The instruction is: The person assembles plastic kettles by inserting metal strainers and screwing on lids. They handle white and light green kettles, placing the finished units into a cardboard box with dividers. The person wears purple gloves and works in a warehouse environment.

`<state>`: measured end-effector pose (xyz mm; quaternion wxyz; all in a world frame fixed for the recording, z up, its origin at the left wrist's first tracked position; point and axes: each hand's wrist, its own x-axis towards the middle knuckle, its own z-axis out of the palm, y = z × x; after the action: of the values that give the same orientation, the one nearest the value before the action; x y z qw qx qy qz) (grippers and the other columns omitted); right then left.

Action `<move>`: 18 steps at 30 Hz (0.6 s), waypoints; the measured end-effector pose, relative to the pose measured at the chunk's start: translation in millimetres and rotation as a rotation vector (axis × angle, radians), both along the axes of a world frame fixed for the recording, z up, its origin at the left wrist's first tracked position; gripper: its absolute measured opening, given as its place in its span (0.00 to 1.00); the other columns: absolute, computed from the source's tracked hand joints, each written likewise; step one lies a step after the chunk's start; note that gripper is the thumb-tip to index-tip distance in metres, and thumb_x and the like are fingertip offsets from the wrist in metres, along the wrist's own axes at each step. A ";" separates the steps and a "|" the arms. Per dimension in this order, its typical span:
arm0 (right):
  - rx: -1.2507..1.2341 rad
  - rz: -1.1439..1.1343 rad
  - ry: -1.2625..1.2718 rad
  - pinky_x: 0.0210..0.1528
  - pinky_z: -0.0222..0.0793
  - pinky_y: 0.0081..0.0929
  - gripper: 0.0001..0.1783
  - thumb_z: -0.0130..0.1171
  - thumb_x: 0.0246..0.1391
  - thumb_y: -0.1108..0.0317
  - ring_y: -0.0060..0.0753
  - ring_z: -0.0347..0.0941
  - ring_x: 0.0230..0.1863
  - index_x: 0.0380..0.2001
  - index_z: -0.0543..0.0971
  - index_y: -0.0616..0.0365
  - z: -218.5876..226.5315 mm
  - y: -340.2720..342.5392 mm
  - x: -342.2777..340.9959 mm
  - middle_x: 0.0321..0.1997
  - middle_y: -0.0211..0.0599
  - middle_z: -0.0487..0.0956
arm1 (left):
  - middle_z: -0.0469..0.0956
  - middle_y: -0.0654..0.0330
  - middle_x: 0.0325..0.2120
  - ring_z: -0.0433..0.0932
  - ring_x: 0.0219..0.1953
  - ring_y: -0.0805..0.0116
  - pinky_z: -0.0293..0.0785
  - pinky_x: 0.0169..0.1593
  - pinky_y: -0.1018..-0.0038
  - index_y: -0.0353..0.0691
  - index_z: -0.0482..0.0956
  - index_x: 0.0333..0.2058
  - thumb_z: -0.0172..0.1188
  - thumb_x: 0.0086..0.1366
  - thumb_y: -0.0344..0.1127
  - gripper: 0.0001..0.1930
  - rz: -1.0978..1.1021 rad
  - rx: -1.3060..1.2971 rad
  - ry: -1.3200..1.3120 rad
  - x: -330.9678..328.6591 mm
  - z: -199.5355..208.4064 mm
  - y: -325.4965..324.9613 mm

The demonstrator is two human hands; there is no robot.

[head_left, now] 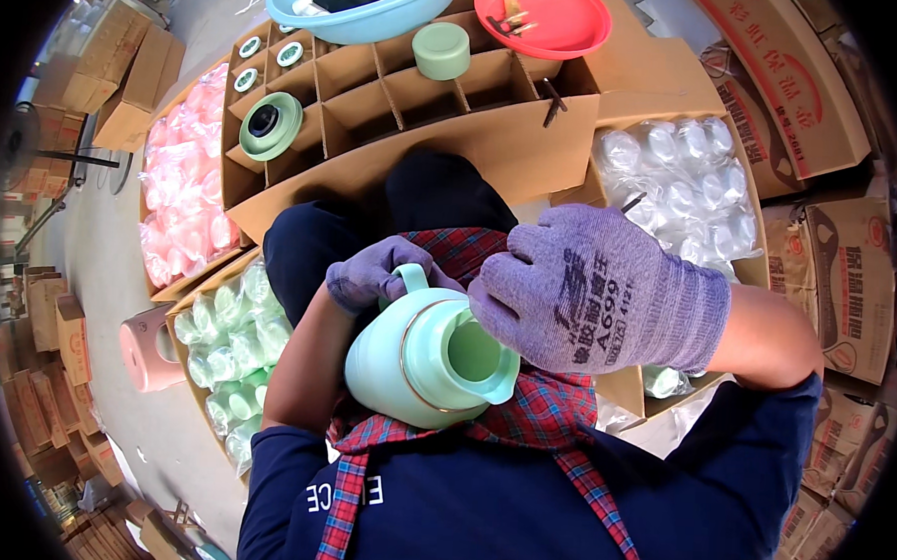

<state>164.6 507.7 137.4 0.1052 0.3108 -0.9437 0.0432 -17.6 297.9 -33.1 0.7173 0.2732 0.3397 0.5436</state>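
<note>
A mint-green vacuum jug [415,364] lies tilted over my lap, its open mouth turned to the right. My left hand [374,274], in a purple-grey knit glove, is closed around the jug's handle [412,277]. Close by the jug's mouth is my right hand [598,292], gloved the same way, its fingers curled in. A thin dark rod [633,202] pokes out past the far side of this fist; the rest of it is hidden by the hand.
Before my knees stands a divided cardboard box [414,148] with green lids [441,51]. On it are a blue basin [365,16] and a red bowl [554,39]. Boxes of bagged pink [188,179], green [230,351] and clear parts [683,180] flank me. A pink jug [150,352] stands left.
</note>
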 end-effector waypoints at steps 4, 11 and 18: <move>0.035 -0.001 0.010 0.20 0.66 0.29 0.09 0.60 0.47 0.63 0.29 0.74 0.26 0.28 0.81 0.57 -1.7 2.0 2.3 0.24 0.30 0.73 | 0.85 0.53 0.38 0.84 0.43 0.63 0.79 0.48 0.69 0.32 0.84 0.32 0.81 0.47 0.52 0.27 0.047 0.002 0.013 0.6 2.8 -6.6; 0.039 -0.047 -0.050 0.16 0.64 0.30 0.09 0.59 0.48 0.64 0.29 0.74 0.23 0.27 0.80 0.59 -5.6 1.6 9.5 0.23 0.32 0.72 | 0.79 0.31 0.49 0.81 0.51 0.44 0.77 0.56 0.57 0.31 0.81 0.29 0.81 0.47 0.51 0.27 0.087 -0.001 -0.028 -0.4 -0.4 -20.2; 0.087 -0.159 -0.191 0.18 0.66 0.31 0.08 0.58 0.48 0.64 0.30 0.74 0.23 0.26 0.78 0.57 4.2 -0.8 22.4 0.23 0.34 0.73 | 0.81 0.40 0.52 0.81 0.53 0.56 0.74 0.60 0.64 0.25 0.82 0.43 0.79 0.50 0.53 0.35 0.135 -0.032 0.103 -1.9 11.8 -39.9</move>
<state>187.0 506.9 141.6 0.0043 0.2336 -0.9720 0.0230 -19.5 258.0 -21.3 0.6649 0.2658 0.4024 0.5703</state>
